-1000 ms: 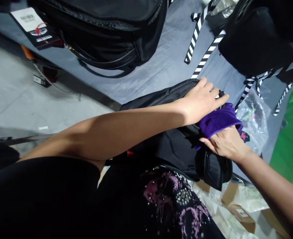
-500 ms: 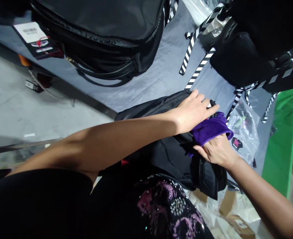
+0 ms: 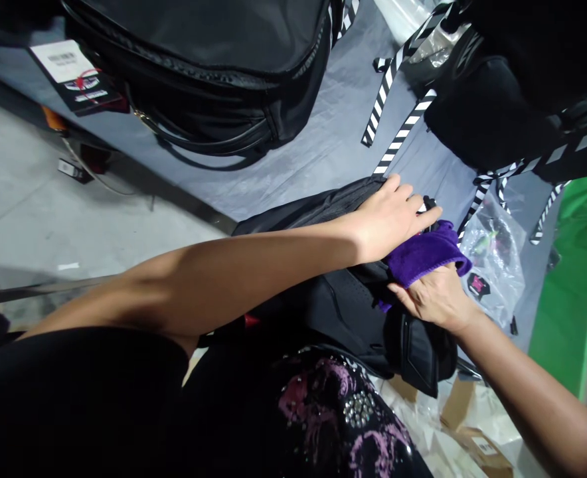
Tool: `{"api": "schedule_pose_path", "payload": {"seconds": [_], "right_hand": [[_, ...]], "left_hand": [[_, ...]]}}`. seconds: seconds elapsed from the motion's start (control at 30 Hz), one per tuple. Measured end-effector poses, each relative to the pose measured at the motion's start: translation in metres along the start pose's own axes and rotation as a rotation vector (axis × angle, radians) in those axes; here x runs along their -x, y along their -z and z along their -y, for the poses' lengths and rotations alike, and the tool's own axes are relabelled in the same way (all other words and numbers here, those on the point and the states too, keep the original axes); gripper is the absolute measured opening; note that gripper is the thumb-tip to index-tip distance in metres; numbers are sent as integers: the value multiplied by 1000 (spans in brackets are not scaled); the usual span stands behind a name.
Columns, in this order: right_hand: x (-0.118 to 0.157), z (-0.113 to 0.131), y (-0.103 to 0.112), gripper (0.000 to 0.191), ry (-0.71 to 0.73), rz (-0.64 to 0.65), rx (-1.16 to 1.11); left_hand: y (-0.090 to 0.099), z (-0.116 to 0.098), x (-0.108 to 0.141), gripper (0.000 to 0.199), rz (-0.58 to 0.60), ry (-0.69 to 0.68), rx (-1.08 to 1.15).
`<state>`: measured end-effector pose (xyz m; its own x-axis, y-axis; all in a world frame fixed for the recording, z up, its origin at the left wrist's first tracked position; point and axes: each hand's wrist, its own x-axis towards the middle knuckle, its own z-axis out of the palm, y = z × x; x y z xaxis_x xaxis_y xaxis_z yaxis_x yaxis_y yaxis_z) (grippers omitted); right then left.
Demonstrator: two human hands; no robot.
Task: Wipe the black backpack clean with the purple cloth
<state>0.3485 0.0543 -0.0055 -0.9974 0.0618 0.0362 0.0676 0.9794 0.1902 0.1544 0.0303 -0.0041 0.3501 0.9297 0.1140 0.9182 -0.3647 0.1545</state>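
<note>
Cloth (image 3: 425, 253) partly covers the right hand (image 3: 437, 297) at one end of the bag (image 3: 348, 309), hiding its grip; the left hand (image 3: 392, 216), fingers slightly spread, rests on the bag.

The grey-covered tabletop (image 3: 338, 126) catches cool, pale light. Left of the tabletop lies a grey floor (image 3: 34, 206), partly in shadow; green sheeting (image 3: 567, 279) runs along the tabletop's right side, with cardboard (image 3: 477, 441) lower down.

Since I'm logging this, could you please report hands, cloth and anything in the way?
Left hand on black bag. Right hand partly under purple cloth. Left forearm hides part of bag.
</note>
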Motion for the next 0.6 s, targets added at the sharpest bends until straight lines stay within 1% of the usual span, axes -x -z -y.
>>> {"api": "schedule_pose_path", "payload": {"seconds": [0.1, 0.2, 0.43, 0.53, 0.57, 0.6], "right_hand": [[1, 2, -1, 36, -9, -36, -6], [2, 2, -1, 34, -11, -17, 9], [-1, 1, 0, 27, -16, -13, 17], [15, 0, -2, 17, -34, -43, -73], [24, 0, -3, 13, -58, -87, -114], [35, 0, -4, 9, -113, -154, -146]], "left_hand": [[0, 0, 0, 64, 3, 0, 19], [0, 0, 0, 65, 10, 3, 42], [2, 0, 0, 65, 33, -1, 51], [3, 1, 0, 69, 47, -5, 44], [3, 1, 0, 71, 49, -5, 45], [3, 1, 0, 72, 49, -5, 47]]}}
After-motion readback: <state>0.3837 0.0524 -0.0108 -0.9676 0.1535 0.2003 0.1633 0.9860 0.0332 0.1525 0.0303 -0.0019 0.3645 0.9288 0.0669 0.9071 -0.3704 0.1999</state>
